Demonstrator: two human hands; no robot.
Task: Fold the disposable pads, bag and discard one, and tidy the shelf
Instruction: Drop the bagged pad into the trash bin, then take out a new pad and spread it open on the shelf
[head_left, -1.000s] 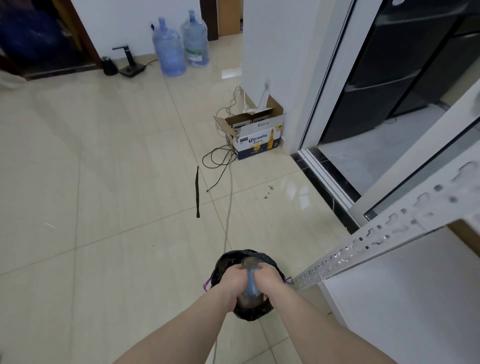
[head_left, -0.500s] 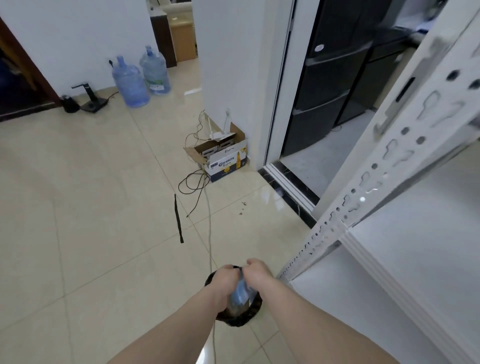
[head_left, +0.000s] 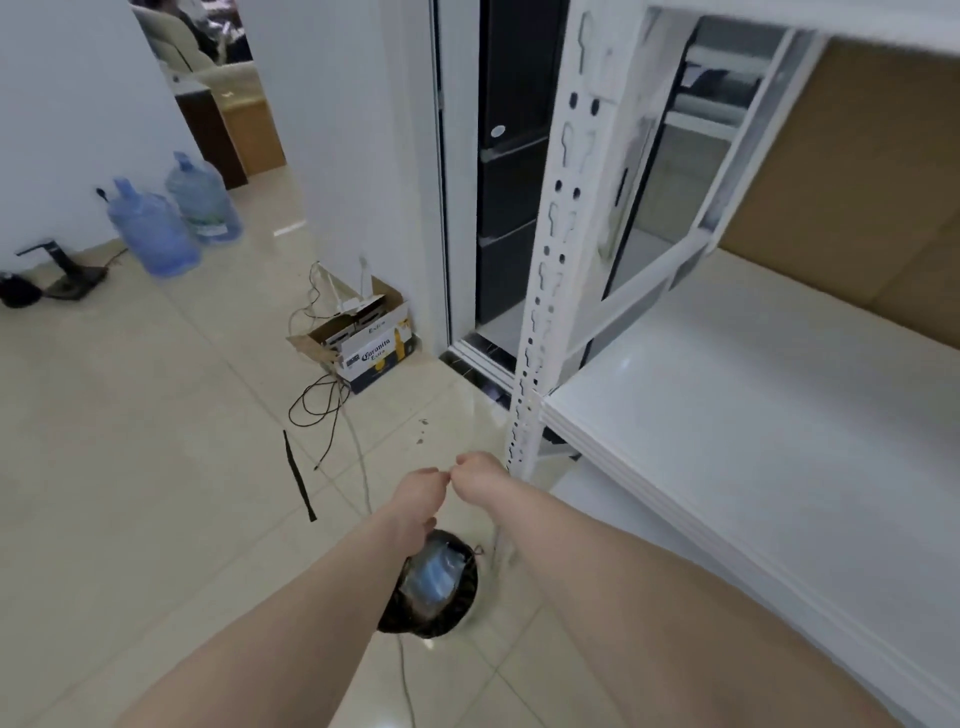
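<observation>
While the bagged pad (head_left: 434, 574) lay in the bin (head_left: 447, 608), my hands, left (head_left: 418, 493) and right (head_left: 475, 470), hung clenched and empty, so tidying the shelf (head_left: 753, 415) seemed next.

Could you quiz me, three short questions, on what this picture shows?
1. True or false: the bagged blue disposable pad lies inside the round black-lined bin.
2. What stands right of the bin: A) white metal shelf; B) red chair; C) wooden ladder?
3. Fill in: the left hand and right hand are above the bin, knuckles nearly ____.

Key: 1 true; 2 A; 3 touching.
</observation>
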